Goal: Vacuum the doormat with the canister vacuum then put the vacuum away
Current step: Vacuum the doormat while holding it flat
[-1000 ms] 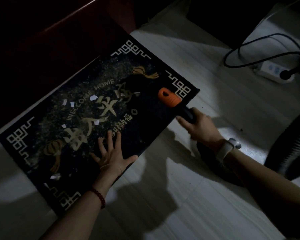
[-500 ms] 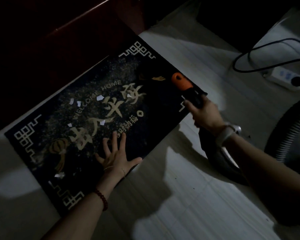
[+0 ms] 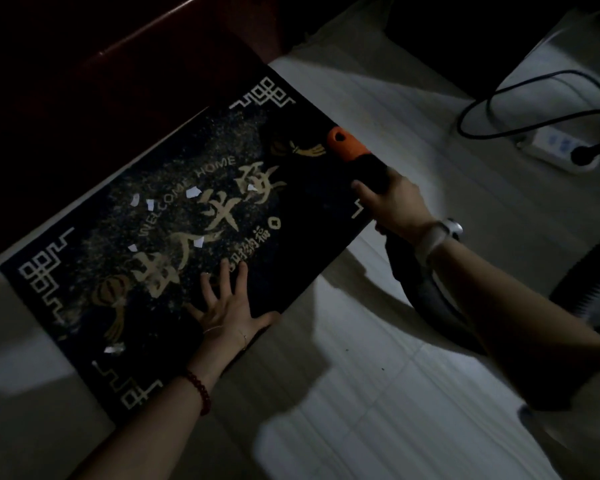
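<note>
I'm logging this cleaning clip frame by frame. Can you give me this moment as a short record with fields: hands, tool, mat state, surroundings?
left hand: left hand pressed flat on the doormat, fingers spread
right hand: right hand grips the vacuum nozzle by its dark handle
tool: orange tip over the mat's right end; hose trails below the wrist
mat state: paper scraps and fine grit across the middle
surroundings: power strip with a cable plugged in, on the floor at far right
lighting: dim
</note>
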`<state>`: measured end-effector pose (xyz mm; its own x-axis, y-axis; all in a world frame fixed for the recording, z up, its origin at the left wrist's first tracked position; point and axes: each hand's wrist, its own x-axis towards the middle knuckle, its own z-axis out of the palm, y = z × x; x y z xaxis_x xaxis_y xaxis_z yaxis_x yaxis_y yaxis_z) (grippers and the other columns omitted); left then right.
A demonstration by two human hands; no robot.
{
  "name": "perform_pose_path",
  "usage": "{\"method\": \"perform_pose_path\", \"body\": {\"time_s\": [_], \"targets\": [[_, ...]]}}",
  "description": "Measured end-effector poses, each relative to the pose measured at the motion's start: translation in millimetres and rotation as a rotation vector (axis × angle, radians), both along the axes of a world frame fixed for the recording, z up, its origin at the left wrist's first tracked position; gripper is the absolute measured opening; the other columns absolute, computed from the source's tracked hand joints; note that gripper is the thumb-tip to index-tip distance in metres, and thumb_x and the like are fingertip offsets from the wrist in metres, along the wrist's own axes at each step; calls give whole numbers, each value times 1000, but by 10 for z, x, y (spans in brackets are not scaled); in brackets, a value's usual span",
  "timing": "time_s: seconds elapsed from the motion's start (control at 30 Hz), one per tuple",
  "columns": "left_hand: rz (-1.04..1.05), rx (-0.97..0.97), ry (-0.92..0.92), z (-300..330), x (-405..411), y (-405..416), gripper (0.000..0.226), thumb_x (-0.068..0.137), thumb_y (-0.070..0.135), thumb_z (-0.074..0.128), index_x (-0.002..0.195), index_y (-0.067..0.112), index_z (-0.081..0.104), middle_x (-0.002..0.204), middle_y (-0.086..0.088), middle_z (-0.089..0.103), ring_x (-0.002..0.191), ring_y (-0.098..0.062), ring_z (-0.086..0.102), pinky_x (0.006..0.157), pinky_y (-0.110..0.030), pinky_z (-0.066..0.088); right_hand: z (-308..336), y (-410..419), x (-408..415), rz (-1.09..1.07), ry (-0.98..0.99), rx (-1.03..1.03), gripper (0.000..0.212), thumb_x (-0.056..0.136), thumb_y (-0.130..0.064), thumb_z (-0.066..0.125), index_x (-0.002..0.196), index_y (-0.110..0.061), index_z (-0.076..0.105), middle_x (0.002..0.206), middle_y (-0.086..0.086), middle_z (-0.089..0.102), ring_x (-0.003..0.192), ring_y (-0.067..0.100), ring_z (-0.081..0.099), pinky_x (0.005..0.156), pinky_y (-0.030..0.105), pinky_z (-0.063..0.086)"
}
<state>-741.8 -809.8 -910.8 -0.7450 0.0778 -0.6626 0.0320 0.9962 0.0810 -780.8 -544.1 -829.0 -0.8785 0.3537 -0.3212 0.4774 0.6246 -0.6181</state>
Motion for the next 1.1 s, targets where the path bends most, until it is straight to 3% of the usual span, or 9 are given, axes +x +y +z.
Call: {"method": "perform_pose_path", "body": {"time_s": [0.13,0.23,0.33,0.5,0.67,0.77,0.87,0.97,1.1], "targets": [[-5,2,5,-7,1,-12,105,72,69,55,145,31,-12,152,3,-25,139,-37,-17,107,-68,9,33,45,396,-89,-43,-100,35,89,-41,54,109,-13,50,64,2,58,46,21,57,43,29,49],[-10,1,7,-5,17,-10,105,73,69,54,145,31,-12,152,2,-25,139,-37,-17,107,-67,9,37,66,932,-48,-128,-16,36,87,-42,53,110,-15,49,82,9,62,61,27,60,56,37,53],[-18,-6,7,2,12,-16,104,74,69,54,145,31,-12,152,2,-25,139,-37,-17,108,-67,9,-21,61,583,-30,-71,50,40,86,-46,54,109,-14,49,86,15,65,67,33,64,62,44,55],[-17,-6,1,8,2,-30,104,73,70,53,145,32,-13,152,3,-27,139,-36,-18,107,-67,8,-17,106,197,-119,-16,-109,38,87,-44,55,107,-12,50,60,3,56,43,21,57,37,25,46],[-11,-8,10,-12,30,-23,103,74,70,52,144,33,-14,151,4,-28,139,-35,-18,108,-67,9,80,-121,1137,-2,-156,-140,25,87,-38,57,101,-19,50,60,0,57,40,12,53,42,27,48],[-3,-1,6,-3,31,-12,103,75,68,53,145,32,-14,151,3,-28,139,-35,-18,107,-67,8,91,-120,825,33,-138,-92,28,86,-43,55,100,-19,49,61,-1,58,44,18,58,48,33,50],[-5,-9,8,4,36,-1,104,74,68,54,145,32,-13,152,3,-26,139,-36,-17,107,-67,10,16,-168,162,-1,-50,-125,34,87,-44,55,108,-18,50,66,0,60,45,17,58,45,28,50],[-24,-38,26,22,28,-6,106,71,73,51,145,33,-13,153,4,-22,140,-35,-12,108,-64,13,-63,-297,-147,-18,-10,-103,43,87,-46,54,114,-12,51,82,5,64,61,20,60,59,33,53],[-100,-108,30,59,-30,0,112,67,77,51,143,31,-17,153,-2,-24,140,-36,-17,109,-64,7,22,-315,421,-37,-88,-170,35,88,-44,53,109,-17,46,65,2,59,44,18,58,42,29,48]]}}
